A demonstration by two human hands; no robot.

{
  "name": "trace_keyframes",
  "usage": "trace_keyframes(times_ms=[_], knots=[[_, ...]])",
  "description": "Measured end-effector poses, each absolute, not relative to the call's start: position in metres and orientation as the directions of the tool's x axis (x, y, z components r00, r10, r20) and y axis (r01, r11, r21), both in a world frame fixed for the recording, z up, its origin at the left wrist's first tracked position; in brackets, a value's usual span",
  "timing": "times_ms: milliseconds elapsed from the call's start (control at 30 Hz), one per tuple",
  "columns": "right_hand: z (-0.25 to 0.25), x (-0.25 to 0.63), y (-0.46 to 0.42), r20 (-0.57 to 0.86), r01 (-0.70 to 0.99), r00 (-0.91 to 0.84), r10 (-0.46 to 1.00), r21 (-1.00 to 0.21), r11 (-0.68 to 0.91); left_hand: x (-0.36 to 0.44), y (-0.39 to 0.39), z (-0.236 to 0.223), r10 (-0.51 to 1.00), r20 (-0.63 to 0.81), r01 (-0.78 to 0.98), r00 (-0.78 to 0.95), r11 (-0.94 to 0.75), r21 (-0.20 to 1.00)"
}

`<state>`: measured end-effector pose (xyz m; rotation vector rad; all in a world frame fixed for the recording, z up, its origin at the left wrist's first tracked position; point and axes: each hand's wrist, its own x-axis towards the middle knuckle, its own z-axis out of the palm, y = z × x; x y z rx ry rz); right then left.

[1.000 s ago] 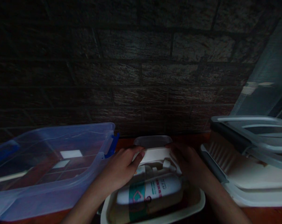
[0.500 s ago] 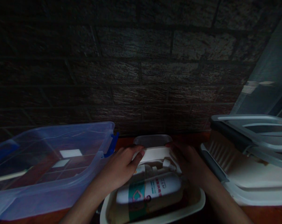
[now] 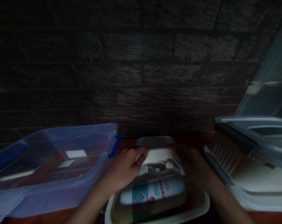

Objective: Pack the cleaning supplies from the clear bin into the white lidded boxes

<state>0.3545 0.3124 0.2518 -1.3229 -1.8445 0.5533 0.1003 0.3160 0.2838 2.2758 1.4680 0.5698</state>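
A white plastic bin (image 3: 203, 203) sits in front of me. Inside it lies a white bottle (image 3: 152, 196) with a green label and red lettering, and a white pump head (image 3: 171, 165) shows beyond it. My left hand (image 3: 128, 165) grips the bin's far left corner, its thumb and fingers around the rim. At the far right corner my right hand (image 3: 189, 165) is closed on the rim too, though it is dark and its fingertips are partly hidden. Just behind the bin's far wall is a clear plastic container (image 3: 155, 142).
To the left stands a clear bluish plastic box (image 3: 61, 183) with blue latches (image 3: 115, 145). A white and grey storage bin (image 3: 253, 177) with a lifted lid is on the right. Behind everything rises a dark brick wall (image 3: 141, 77). The surface underneath is reddish brown.
The whole view has shifted slightly, so everything appears a little further right and lower. Both hands keep the same hold on the bin.
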Motion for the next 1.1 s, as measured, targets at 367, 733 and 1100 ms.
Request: trace_keyframes(times_ms=[367,733,1100], knots=[[0.2507,0.3558,0.3132,0.339,0.577,-0.16,0.927,-0.73,0.366,0.0996,0.3168,0.2811,0.922,0.139,0.776,0.362,-0.381,0.503],[0.2531,0.3534,0.3119,0.325,0.566,-0.165,0.931,-0.742,0.359,0.1005,0.3175,0.2829,0.92,0.134,0.779,0.368,-0.384,0.497],[0.2499,0.3543,0.3126,0.34,0.565,-0.161,0.926,-0.738,0.369,0.0992,0.317,0.2807,0.918,0.141,0.767,0.371,-0.388,0.511]])
